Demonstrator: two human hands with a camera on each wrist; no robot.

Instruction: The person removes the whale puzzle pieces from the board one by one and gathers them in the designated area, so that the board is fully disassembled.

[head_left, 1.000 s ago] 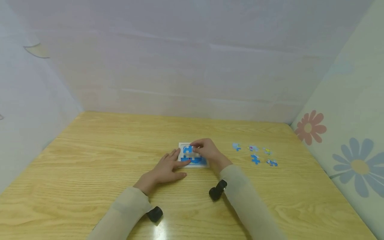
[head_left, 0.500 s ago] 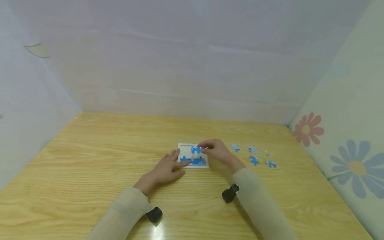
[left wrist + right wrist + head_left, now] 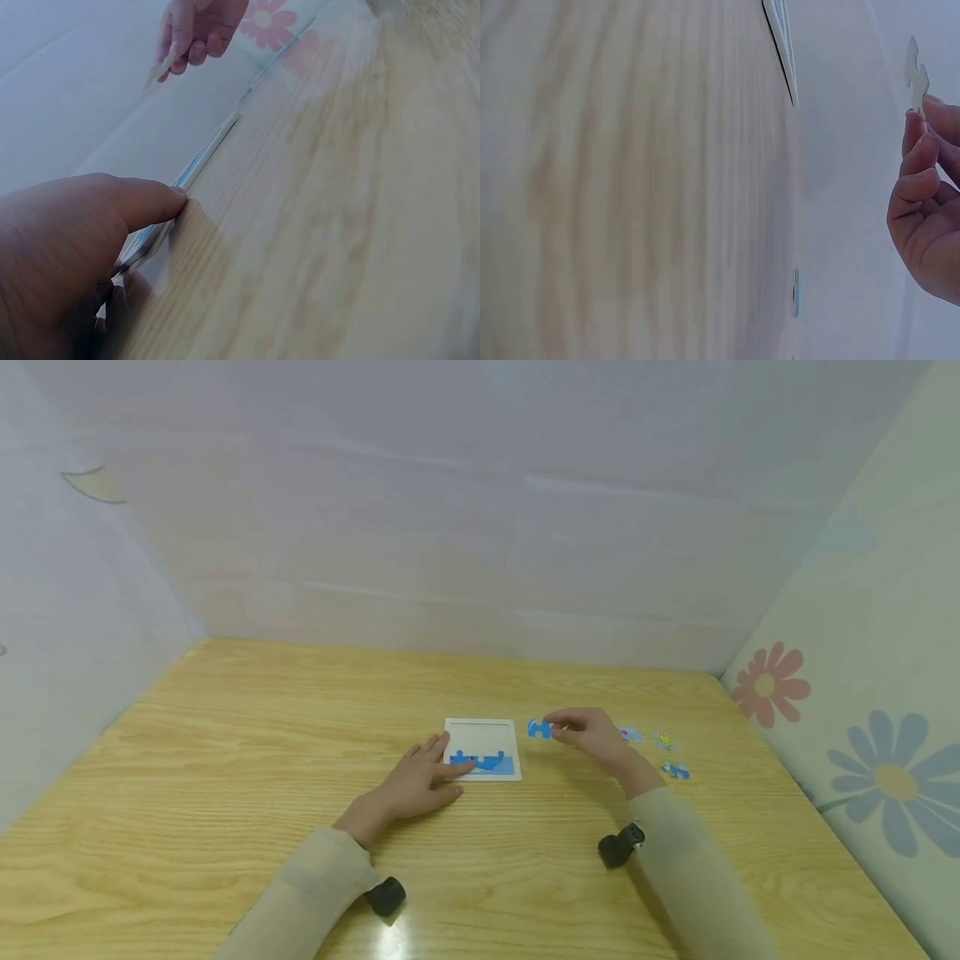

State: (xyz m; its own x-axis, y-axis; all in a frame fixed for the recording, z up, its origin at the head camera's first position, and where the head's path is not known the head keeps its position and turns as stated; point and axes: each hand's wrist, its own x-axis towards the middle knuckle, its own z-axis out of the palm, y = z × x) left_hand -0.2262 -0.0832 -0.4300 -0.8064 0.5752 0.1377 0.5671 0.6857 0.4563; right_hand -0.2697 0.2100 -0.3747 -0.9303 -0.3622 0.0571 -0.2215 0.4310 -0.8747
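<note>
In the head view a white puzzle tray [image 3: 480,737] lies on the table, with blue jigsaw pieces [image 3: 492,763] along its near side. My left hand [image 3: 416,783] rests at the tray's left side with fingers spread and the index finger over the blue pieces. Its thumb [image 3: 154,204] shows beside the tray edge in the left wrist view. To the right of the tray, my right hand [image 3: 600,739] pinches a blue jigsaw piece [image 3: 537,728] between thumb and fingers. The right wrist view shows that piece edge-on, raised above the table.
Loose jigsaw pieces lie right of my right hand: a pale one [image 3: 632,734], one with a yellow flower [image 3: 664,741] and a blue and white one [image 3: 676,769]. The wooden table [image 3: 300,710] meets walls at its back and right.
My right hand has carried the blue piece from over the tray out to the right, and now hides some loose pieces. More bare tray shows. The left hand has stayed nearly still.
</note>
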